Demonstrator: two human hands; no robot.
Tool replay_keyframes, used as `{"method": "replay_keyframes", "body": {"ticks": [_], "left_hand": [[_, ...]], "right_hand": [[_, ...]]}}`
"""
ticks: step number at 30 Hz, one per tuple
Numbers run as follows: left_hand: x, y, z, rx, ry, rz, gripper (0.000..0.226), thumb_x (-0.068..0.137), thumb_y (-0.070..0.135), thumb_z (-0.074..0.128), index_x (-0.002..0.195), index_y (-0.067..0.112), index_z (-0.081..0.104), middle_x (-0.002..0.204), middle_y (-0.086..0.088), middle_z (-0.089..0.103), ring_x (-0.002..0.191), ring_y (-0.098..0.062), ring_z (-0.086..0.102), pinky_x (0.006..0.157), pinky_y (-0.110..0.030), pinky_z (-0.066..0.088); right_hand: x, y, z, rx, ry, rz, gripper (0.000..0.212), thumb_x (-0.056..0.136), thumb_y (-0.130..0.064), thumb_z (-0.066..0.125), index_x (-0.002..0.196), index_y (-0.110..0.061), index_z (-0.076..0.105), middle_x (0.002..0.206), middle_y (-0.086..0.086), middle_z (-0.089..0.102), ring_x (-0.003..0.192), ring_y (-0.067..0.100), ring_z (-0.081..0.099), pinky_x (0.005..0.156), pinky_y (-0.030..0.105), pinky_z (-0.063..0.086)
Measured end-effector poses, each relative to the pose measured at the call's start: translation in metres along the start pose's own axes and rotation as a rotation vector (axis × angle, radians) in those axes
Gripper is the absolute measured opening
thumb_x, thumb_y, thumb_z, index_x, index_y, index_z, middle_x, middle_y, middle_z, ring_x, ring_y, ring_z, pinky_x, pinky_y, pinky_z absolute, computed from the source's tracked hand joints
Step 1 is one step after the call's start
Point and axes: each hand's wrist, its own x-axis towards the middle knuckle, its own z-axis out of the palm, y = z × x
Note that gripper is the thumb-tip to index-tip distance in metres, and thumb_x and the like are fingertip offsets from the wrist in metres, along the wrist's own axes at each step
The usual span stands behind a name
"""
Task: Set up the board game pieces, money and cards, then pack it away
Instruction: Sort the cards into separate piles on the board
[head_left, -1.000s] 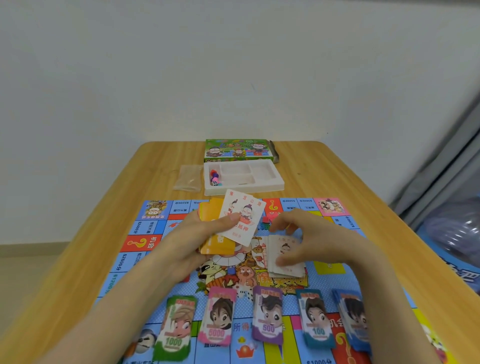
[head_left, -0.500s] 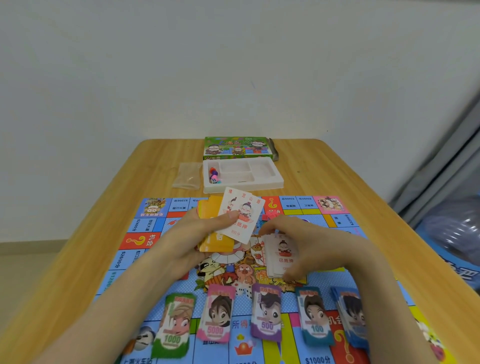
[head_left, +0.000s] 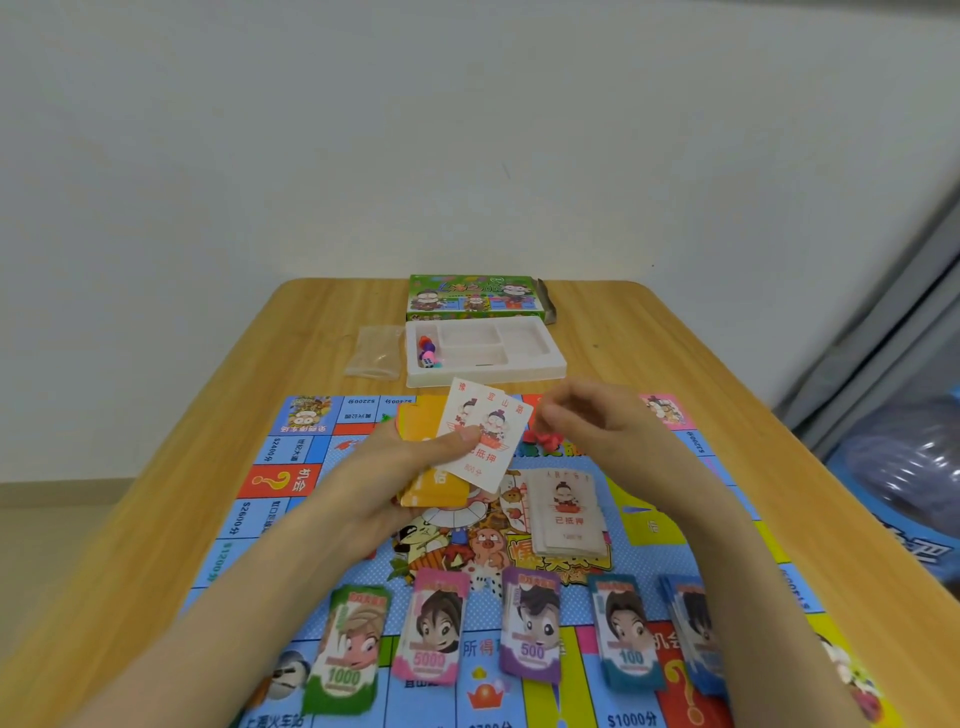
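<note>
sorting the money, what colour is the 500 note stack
The 500 note stack is purple, shown in the head view.

a single wide-angle view from the person's head, facing forward and down along the counter (head_left: 649, 353). the game board (head_left: 275, 480) lies close under the lens and fills the lower half; the counter's far edge and the white wall (head_left: 467, 130) take the upper half.

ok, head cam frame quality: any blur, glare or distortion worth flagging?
Head view: right hand is motion-smeared, fingers unreadable; left hand and the white card it pinches are sharper; light is flat, no glare on the board; distortion looks mild, table edges read nearly straight.
</note>
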Motion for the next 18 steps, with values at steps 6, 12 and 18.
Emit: {"method": "replay_keyframes", "body": {"ticks": [6,12,18], "left_hand": [[-0.003,0.000,0.003,0.010,-0.065,0.047,0.033,0.065,0.015,0.069,0.098,0.014,0.065,0.092,-0.009,0.075,0.081,-0.021,0.071,0.079,-0.040,0.056],[-0.002,-0.001,0.002,-0.017,-0.071,0.040,0.022,0.081,0.010,0.064,0.103,0.013,0.064,0.095,-0.011,0.074,0.077,-0.022,0.072,0.064,-0.031,0.060],[0.000,-0.002,0.001,-0.023,-0.068,0.035,0.025,0.078,0.009,0.065,0.103,0.012,0.063,0.097,-0.012,0.074,0.082,-0.024,0.072,0.068,-0.034,0.060]], "right_hand": [[0.001,-0.009,0.021,0.171,0.001,-0.013,0.016,0.080,-0.016,0.071,0.088,-0.013,0.058,0.092,0.008,0.071,0.084,0.021,0.069,0.072,0.034,0.058],[0.002,-0.010,0.022,0.191,0.063,-0.055,0.018,0.085,-0.004,0.064,0.084,-0.021,0.058,0.089,0.030,0.062,0.084,0.034,0.066,0.062,0.029,0.057],[0.002,-0.012,0.021,0.136,0.098,-0.084,0.026,0.089,-0.002,0.059,0.080,-0.027,0.059,0.082,0.032,0.054,0.085,0.042,0.062,0.070,0.045,0.056]]}}
